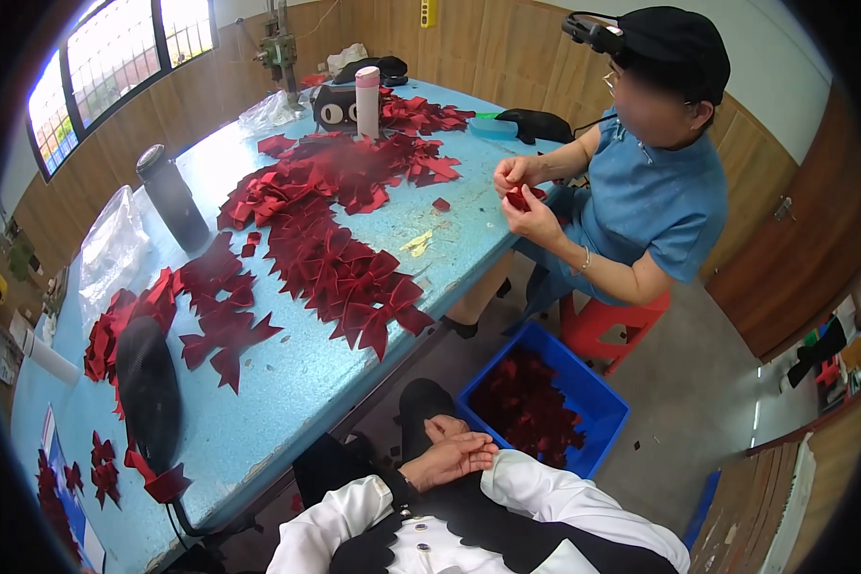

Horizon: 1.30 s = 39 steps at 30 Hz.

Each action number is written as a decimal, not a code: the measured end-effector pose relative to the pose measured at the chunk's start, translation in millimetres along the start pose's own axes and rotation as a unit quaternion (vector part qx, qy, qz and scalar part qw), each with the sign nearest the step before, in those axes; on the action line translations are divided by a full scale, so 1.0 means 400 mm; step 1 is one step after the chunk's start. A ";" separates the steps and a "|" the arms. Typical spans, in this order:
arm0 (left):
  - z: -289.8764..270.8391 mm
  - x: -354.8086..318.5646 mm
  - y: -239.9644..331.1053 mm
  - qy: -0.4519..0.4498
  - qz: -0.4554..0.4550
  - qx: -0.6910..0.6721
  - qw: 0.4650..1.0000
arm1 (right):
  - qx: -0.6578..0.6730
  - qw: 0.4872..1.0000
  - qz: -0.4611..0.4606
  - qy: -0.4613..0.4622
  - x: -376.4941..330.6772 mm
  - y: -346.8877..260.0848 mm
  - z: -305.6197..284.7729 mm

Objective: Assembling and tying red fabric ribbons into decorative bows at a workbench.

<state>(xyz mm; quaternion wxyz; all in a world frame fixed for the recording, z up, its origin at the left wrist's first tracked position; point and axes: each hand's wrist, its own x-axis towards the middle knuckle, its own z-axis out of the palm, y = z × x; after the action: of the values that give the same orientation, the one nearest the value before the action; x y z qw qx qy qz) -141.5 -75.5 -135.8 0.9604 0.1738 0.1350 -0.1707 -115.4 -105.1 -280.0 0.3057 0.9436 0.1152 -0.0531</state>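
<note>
My left hand (447, 461), with a dark band at its wrist, rests in my lap, its fingers stretched out flat across my right hand (440, 428). Only some fingers of the right hand show; the rest lies under the left, so its shape is hard to make out. I see no object between the hands. Just beyond them, on the floor, stands a blue crate (598, 445) holding dark red fabric bows (526, 402). More red bows (340, 277) are spread in heaps over the light blue table (287, 383) to my left.
Across the table's corner a person (655, 191) in blue sits on a red stool (612, 330), a small red piece in their hands. A dark bottle (174, 201), a pink-capped tumbler (367, 100), a clear plastic bag (113, 251) and a black oblong object (148, 387) are on the table.
</note>
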 end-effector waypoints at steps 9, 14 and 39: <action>-0.009 0.003 0.003 0.019 -0.002 0.013 1.000 | -0.292 0.942 0.138 -0.088 -0.021 -0.006 -0.029; -0.005 0.009 0.008 0.023 -0.007 0.009 1.000 | -0.303 0.939 0.133 -0.099 -0.026 0.001 -0.042; 0.010 -0.014 0.029 0.039 -0.020 0.024 0.999 | -0.362 0.918 0.112 -0.117 -0.053 0.005 -0.123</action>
<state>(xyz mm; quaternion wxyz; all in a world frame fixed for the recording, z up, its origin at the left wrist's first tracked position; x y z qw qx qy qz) -141.3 -65.3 -127.1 0.9464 0.2002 0.1715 -0.1866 -134.1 -81.7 -235.6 0.6414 0.7625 -0.0163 -0.0830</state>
